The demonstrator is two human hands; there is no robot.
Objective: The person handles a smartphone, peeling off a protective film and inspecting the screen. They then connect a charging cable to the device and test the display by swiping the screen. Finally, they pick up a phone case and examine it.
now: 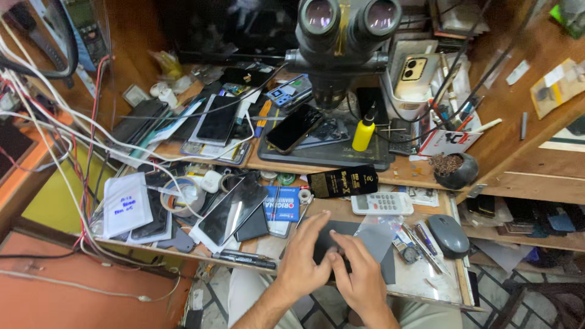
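Both hands (332,268) cover much of the dark phone (332,239); the microscope's (341,36) eyepieces run off the top edge.

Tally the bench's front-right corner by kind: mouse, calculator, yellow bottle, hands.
Grey mouse: 1
White calculator: 1
Yellow bottle: 1
Hands: 2, left hand and right hand, both on a dark flat panel
Total: 5
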